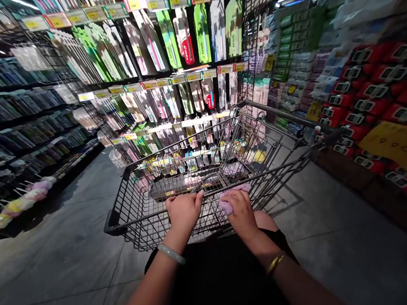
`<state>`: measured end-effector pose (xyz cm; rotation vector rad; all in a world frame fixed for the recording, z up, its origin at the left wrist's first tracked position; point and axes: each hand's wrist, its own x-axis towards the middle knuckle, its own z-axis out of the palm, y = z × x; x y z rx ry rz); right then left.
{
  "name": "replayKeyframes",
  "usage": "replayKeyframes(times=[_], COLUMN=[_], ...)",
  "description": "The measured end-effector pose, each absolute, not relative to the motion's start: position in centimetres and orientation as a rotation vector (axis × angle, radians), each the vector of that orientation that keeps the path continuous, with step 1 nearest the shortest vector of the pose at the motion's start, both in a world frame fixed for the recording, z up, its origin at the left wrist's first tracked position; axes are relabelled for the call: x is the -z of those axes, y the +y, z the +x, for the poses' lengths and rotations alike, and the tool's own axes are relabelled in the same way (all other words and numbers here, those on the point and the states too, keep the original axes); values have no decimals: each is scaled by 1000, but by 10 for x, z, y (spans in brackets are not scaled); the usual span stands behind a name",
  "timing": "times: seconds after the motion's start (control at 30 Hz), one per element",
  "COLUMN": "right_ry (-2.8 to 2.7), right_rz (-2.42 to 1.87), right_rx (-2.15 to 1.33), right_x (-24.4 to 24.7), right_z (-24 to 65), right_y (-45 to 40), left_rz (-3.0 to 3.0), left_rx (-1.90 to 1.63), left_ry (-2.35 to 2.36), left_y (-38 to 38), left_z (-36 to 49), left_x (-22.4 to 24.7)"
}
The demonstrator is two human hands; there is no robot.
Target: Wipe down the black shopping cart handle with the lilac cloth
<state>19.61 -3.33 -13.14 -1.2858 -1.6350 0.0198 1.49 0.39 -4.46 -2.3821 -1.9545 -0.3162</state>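
A dark wire shopping cart (139, 217) stands sideways in front of my body. My left hand (183, 212) is closed around the top rail of its near side, thumb up. Further right along that rail, my right hand (241, 211) is closed on a lilac cloth (226, 205), which is bunched between the fingers and the rail. The cart's push handle (282, 114) is at the right end. Through the wires I can make out little of the basket's inside.
A rack of packaged toothbrush-like goods (203, 31) rises beyond the cart. Dark shelves (10, 106) line the left. Stacked red packs (383, 88) with a yellow price sign (405, 148) stand at right. Grey tiled floor (73, 245) runs around the cart.
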Motion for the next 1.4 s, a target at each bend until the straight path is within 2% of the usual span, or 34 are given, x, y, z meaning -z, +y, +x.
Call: replayKeyframes(times=[0.73,0.9,1.03,1.2,1.4], right_ry=[-1599,-1729,-1574,-1487,-1490], right_rz=[-1351,-1341,-1410,-1452,-1260], right_rx=[145,150,159,106,72], right_x=[141,140,151,168,132], right_z=[204,232,244,247,228], right_y=[-59,-61,-55,-56,-58], left_rz=[-2414,-2396,-2471,-2685,-2481], left_rx=[434,363,276,270,100], left_ry=[-1915,-1880,-1886,-1647,-1723], left_y=[-10,-12,-11,-3,7], left_z=[44,63,75,46,-17], left_x=[47,48,44,29,35])
